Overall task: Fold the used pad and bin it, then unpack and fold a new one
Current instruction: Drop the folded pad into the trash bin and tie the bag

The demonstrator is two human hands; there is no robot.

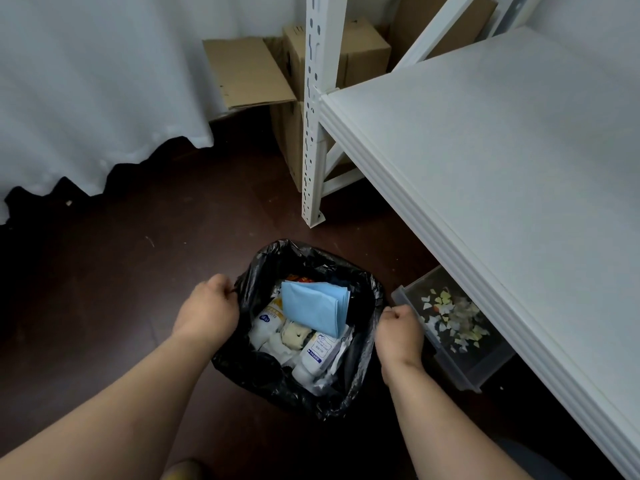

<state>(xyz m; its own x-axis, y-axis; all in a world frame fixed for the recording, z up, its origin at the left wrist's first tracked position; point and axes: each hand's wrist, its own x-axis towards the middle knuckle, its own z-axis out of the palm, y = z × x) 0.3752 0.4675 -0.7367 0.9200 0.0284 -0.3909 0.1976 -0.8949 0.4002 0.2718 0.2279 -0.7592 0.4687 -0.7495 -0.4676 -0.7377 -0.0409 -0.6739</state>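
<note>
A folded light-blue pad [315,306] lies on top of the rubbish inside a bin lined with a black plastic bag [263,372] on the dark floor. Under the pad lie white bottles and crumpled wrappers. My left hand [207,308] grips the bag's left rim with curled fingers. On the opposite side, my right hand [398,329] is closed in a fist on the right rim of the bag. Both hands hold the bag's mouth apart, with the pad between them.
A white shelf board [502,161] runs along the right, its perforated post [313,133] standing behind the bin. Under the shelf sits a clear tray [464,362] of paper scraps. Cardboard boxes [249,71] and a white cloth [86,91] stand at the back.
</note>
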